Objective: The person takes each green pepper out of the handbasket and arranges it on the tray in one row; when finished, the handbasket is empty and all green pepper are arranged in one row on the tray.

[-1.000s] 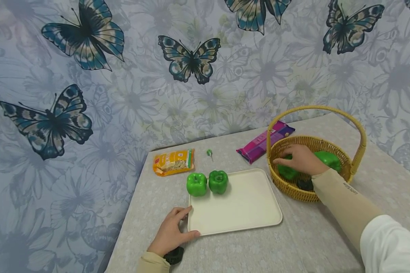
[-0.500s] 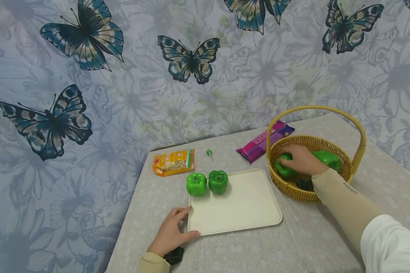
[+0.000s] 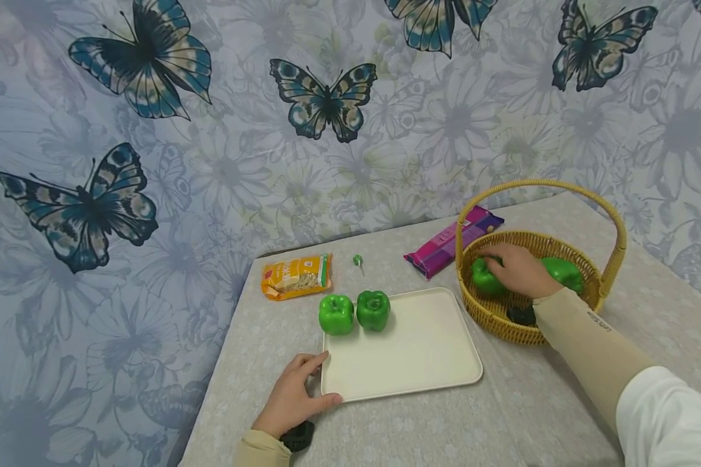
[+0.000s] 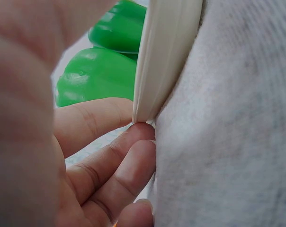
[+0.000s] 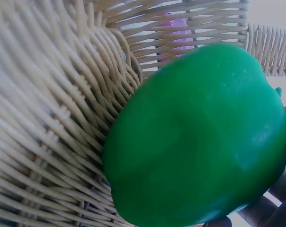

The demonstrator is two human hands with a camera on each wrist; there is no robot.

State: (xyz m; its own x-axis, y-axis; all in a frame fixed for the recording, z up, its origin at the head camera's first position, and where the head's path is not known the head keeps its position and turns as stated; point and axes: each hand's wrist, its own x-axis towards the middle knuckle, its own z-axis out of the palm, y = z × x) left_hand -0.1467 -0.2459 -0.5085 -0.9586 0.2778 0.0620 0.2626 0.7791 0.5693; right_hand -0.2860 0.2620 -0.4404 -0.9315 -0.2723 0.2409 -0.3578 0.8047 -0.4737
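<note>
In the head view my right hand (image 3: 520, 271) reaches into a yellow wicker basket (image 3: 505, 331) and grips a green bell pepper (image 3: 485, 279) by its side. Up close, this pepper (image 5: 195, 137) lies against the woven wall, with dark fingers (image 5: 268, 208) curled at its lower right. Another green bell pepper (image 3: 565, 274) sits in the basket, partly behind my wrist. My left hand (image 3: 295, 395) holds the near left corner of a cream tray (image 3: 409, 363), thumb at the front edge, fingers (image 4: 93, 123) at its rim. Two green bell peppers (image 3: 336, 315) (image 3: 374, 311) stand at the tray's far left corner.
An orange snack bag (image 3: 296, 277) lies behind the tray on the left. Beside it is a small green ball (image 3: 357, 261) on a thin pale stick. A pink and purple packet (image 3: 452, 243) touches the basket's back left. The basket's tall handle (image 3: 543, 185) arches overhead.
My right hand has settled on the pepper in the basket; its outstretched thumb has drawn in, and more of the pepper shows. My left hand and the tray have stayed still.
</note>
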